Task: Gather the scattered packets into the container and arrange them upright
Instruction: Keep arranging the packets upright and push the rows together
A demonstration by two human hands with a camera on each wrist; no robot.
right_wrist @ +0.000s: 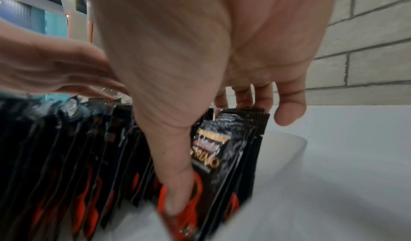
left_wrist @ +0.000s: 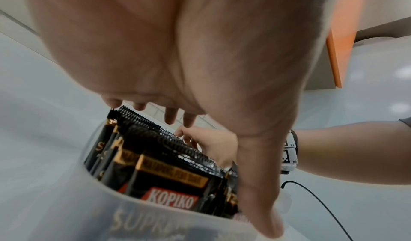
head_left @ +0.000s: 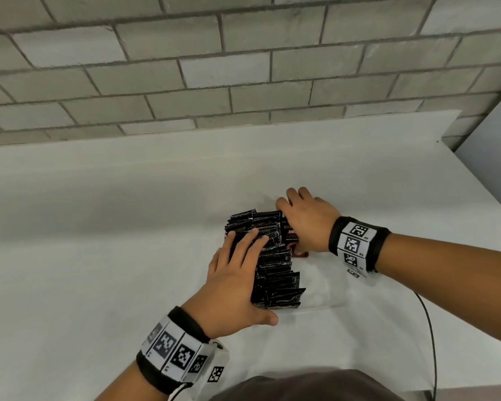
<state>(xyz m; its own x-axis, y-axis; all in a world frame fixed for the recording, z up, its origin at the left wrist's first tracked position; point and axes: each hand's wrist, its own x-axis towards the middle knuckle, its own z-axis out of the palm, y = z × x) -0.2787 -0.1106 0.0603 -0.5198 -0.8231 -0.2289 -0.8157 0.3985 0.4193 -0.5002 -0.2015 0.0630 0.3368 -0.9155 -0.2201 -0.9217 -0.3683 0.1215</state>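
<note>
A long row of black coffee packets (head_left: pixel 275 267) stands upright in a clear plastic container (head_left: pixel 324 302) on the white table. My left hand (head_left: pixel 237 270) lies flat on the packet tops, fingers straight, thumb by the near end. My right hand (head_left: pixel 291 224) is at the far right end of the row. In the right wrist view its thumb (right_wrist: pixel 177 201) presses the face of a packet (right_wrist: pixel 211 157) while the fingers (right_wrist: pixel 244 97) hook over the tops, pinching a small bundle. The left wrist view shows the packets (left_wrist: pixel 169 179) behind the container wall (left_wrist: pixel 155 223).
A black cable (head_left: pixel 430 328) runs along the table (head_left: pixel 99 227) at the right, toward the near edge. A grey brick wall (head_left: pixel 243 68) stands behind the table. The table's right edge slants close to my right forearm.
</note>
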